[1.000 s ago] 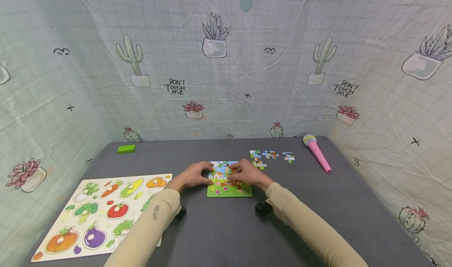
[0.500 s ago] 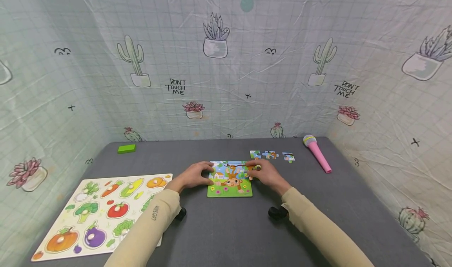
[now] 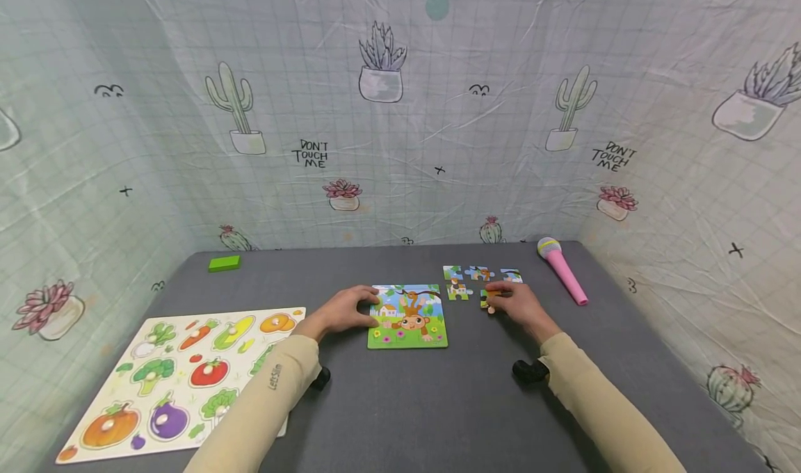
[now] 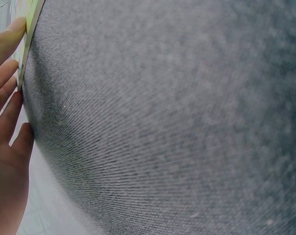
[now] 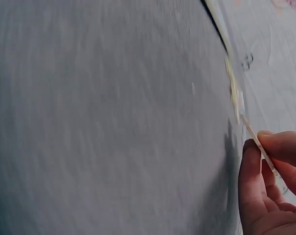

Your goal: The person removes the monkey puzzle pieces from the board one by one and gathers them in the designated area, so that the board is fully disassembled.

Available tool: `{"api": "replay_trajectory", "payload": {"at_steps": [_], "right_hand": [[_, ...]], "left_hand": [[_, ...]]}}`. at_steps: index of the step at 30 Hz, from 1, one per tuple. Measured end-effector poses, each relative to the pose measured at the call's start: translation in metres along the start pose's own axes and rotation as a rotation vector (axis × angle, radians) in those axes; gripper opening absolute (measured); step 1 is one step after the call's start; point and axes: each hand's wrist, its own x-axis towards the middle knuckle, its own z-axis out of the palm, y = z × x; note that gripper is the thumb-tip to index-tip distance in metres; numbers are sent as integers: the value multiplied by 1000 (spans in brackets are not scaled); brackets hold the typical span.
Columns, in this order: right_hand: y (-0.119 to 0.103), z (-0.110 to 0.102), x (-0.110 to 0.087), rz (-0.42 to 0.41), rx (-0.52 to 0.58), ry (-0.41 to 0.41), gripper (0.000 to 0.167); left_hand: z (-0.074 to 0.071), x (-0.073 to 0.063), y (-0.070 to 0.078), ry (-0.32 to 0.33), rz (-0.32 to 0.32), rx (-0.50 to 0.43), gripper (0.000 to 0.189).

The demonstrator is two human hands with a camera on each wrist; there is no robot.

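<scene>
A small monkey-picture jigsaw puzzle (image 3: 409,337) lies flat on the dark table. My left hand (image 3: 341,311) rests at its left side, fingers and thumb touching the edge; the left wrist view shows these fingers (image 4: 10,110) fairly straight against the board's rim. Right of the puzzle, my right hand (image 3: 521,307) pinches a jigsaw piece (image 3: 484,299) between thumb and fingers. Seen edge-on in the right wrist view, this thin piece (image 5: 258,142) is tilted. Beside it lie several loose pieces, among them one with a house (image 3: 459,291) and one with blue sky (image 3: 452,273).
A wooden vegetable board (image 3: 247,372) with knobbed pieces lies at the left, partly under the left sleeve. A green block (image 3: 224,263) sits at the back left. The pink toy microphone (image 3: 566,275) lies at the back right. Printed cloth (image 3: 400,139) surrounds the table.
My right hand has moved rightward from over the puzzle to beside the loose pieces, carrying a jigsaw piece and uncovering the monkey picture. My left hand has stayed at the puzzle's edge.
</scene>
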Motion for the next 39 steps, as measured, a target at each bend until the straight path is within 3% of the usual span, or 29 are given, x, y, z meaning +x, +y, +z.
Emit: {"api": "replay_trajectory", "payload": {"at_steps": [7,15,21,32,39], "right_hand": [[-2,-11,5,68,19,-15,35],[-6,-6,17,5,-24,-68,37],[-5,-2,23,29,-14,-49,34],[-5,-1,28,30,-201,17,30],[-4,0,28,11,-238,32,30]], "left_hand": [[-1,0,2,-7,3,5,47],[-2,0,0,-15,-3,11,47],[-2,0,1,-20,-8,7,46],[-3,-1,2,-18,-3,0,46],[-3,-1,3,-29,-3,-10,47]]}}
